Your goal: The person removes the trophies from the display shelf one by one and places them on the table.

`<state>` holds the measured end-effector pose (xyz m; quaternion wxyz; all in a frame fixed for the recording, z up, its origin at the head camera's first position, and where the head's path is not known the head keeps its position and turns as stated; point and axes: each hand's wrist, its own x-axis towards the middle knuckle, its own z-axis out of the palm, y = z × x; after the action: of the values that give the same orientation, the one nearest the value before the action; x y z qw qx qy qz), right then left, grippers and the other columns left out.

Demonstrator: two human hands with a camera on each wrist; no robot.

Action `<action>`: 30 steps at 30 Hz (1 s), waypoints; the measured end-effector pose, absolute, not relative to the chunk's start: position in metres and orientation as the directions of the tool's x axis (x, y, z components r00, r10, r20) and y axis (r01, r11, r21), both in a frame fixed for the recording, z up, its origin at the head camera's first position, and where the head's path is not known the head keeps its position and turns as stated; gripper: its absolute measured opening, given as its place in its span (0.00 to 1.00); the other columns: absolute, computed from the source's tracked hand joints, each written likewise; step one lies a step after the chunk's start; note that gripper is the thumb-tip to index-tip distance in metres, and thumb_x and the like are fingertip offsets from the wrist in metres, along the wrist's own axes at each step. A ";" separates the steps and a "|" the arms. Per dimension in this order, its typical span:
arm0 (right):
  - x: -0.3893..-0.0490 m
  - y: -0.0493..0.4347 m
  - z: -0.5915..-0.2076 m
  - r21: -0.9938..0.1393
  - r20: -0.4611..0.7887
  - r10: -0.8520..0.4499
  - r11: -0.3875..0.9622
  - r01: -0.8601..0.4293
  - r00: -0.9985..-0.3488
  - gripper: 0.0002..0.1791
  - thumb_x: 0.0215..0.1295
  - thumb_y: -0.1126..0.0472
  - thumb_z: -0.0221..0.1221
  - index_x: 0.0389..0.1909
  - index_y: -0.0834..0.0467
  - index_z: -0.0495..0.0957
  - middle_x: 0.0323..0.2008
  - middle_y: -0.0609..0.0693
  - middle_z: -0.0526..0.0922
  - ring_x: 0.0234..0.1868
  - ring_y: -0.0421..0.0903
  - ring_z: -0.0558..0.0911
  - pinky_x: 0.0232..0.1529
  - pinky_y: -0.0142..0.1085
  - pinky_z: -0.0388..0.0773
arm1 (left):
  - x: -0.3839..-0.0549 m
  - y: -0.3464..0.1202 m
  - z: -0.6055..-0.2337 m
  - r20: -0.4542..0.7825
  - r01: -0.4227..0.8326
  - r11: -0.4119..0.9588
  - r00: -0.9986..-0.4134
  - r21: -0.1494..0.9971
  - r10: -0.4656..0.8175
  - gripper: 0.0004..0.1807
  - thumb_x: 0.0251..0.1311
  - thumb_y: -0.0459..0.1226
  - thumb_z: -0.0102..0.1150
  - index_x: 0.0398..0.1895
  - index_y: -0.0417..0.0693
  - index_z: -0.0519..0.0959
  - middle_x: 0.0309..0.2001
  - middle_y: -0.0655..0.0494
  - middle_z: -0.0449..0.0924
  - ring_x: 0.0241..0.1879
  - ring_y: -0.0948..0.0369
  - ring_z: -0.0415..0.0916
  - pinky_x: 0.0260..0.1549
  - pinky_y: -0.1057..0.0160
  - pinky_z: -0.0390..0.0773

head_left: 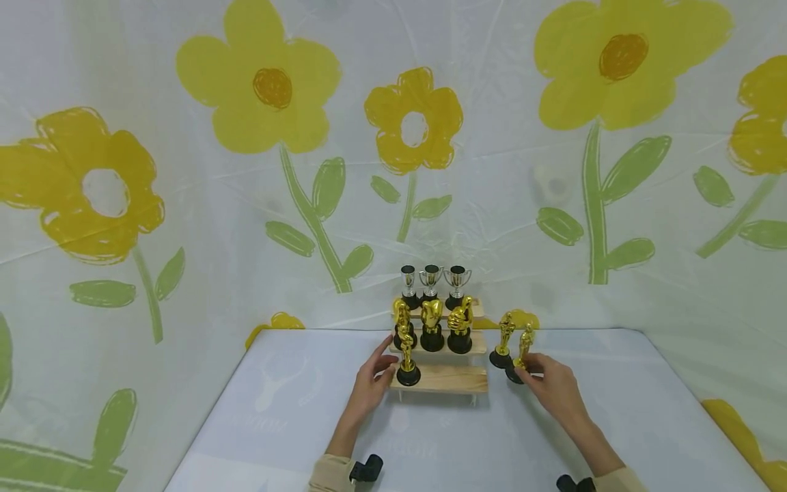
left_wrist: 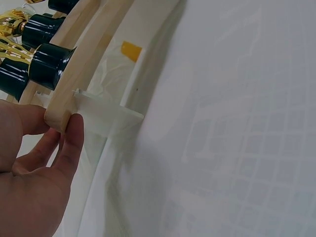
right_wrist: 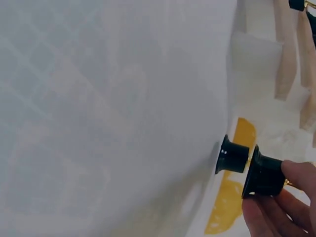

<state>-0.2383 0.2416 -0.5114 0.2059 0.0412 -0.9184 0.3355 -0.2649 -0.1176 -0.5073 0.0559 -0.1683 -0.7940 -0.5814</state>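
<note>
A white backdrop (head_left: 492, 225) printed with yellow flowers is seen across the upper frame; below it a pale table (head_left: 270, 403) is spread over the lower half. On the table, just right of center, a three-tier wooden rack (head_left: 445, 379) is placed, its planks running left to right. The left hand (head_left: 369, 386), lower center, is closed on the left end of the bottom plank, which is pinched between thumb and fingers in the left wrist view. By the right hand (head_left: 556, 388), lower right of center, a gold figurine (head_left: 526, 339) is gripped at its black base. Its long axis is near vertical, head pointed up and leaned slightly right, base down; in the right wrist view it is laid about horizontal, base underside toward the left. Whether the base is touching the table can't be told. A matching figurine (head_left: 505, 328) is stood upright just left of it, another upright figurine (head_left: 406, 352) at the left end of the bottom plank; facing too small to read. Three bulkier gold trophies (head_left: 432, 311) are lined up upright on the middle tier. Smallest, three silver cups (head_left: 430, 276) are set along the top tier, mouths up.
</note>
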 end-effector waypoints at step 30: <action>-0.278 0.263 -0.524 -0.586 0.208 0.155 0.811 0.004 -0.966 0.20 0.64 0.59 0.63 0.49 0.70 0.78 0.42 0.66 0.85 0.44 0.61 0.84 0.45 0.52 0.79 | -0.267 -0.118 -0.509 0.297 0.350 0.261 -0.929 0.900 0.223 0.32 0.67 0.25 0.51 0.74 0.45 0.60 0.51 0.32 0.80 0.54 0.41 0.79 0.48 0.60 0.80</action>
<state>-0.2781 0.2633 -0.5242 0.1239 -0.0421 -0.9434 0.3049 -0.2671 -0.1183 -0.5093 0.0548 -0.1807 -0.7921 -0.5805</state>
